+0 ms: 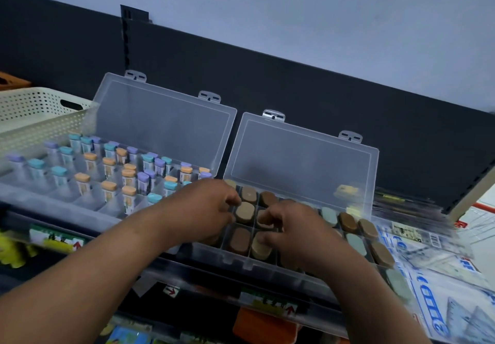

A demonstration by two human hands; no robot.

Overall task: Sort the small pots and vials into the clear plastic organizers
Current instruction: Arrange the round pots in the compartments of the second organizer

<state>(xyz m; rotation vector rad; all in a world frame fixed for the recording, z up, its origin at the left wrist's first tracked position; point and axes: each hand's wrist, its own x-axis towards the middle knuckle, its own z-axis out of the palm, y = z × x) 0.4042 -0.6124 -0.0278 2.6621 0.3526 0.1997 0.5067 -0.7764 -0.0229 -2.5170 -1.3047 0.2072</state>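
Note:
Two clear plastic organizers stand side by side on a shelf with their lids up. The left organizer [67, 207] holds several upright vials [128, 193] with purple, teal and orange caps. The right organizer [302, 276] holds several small oval pots [348, 221] with brown, tan and grey-green lids. My left hand [206, 209] reaches over its left end, and thumb and curled fingers pinch the edge of a tan pot [245, 212]. Just to the right, my right hand [294, 229] curls its fingers round a pale pot [263, 224]. A tan pot [261, 249] sits below its thumb.
A cream perforated basket [40, 110] stands at the back left, touching the left organizer's lid. A dark back panel [294, 89] closes the shelf behind. Printed flat packs [442, 276] lie to the right. Price labels [59, 239] line the shelf's front edge, with more goods below.

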